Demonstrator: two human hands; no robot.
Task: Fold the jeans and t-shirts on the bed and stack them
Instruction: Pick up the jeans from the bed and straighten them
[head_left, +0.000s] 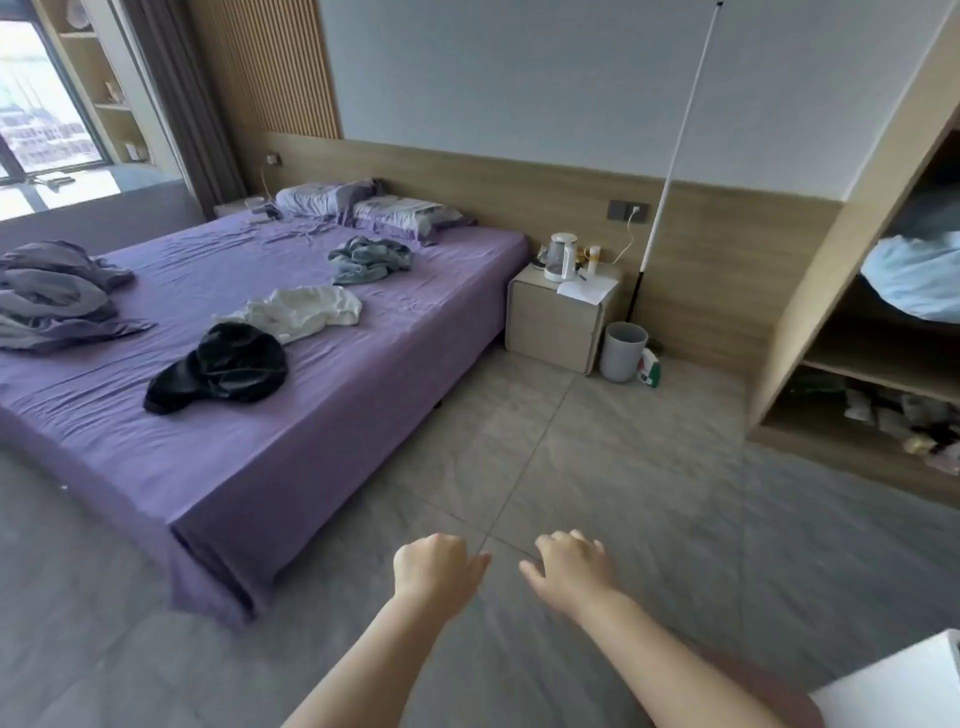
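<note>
Nearest, both bare forearms reach out over grey stone-look floor tiles (597, 447). The left hand (434, 569) has its fingers curled under into a loose fist around nothing; the right hand (569, 566) hangs with fingers loosely bent, also holding nothing. Neither touches any cloth.

At ten o'clock from the hands stands the bed (291, 467), low and box-shaped, under a smooth purple sheet with soft creases. On it, nearest, lies a crumpled black garment (221, 369) with a faint sheen. Just beyond, nearly touching it, lies a rumpled white t-shirt (306, 310). Farther, toward the pillows (363, 205), sits a bunched blue-grey heap, apparently the jeans (371, 259). A lavender quilt (57, 296) is heaped at nine o'clock, cut off by the edge.

At one o'clock stands a rounded beige nightstand (556, 325) bearing a clear kettle (561, 257), beside it a grey bin (622, 351). At three o'clock, open wooden shelves (857, 358) hold blurred items, hard to make out.
</note>
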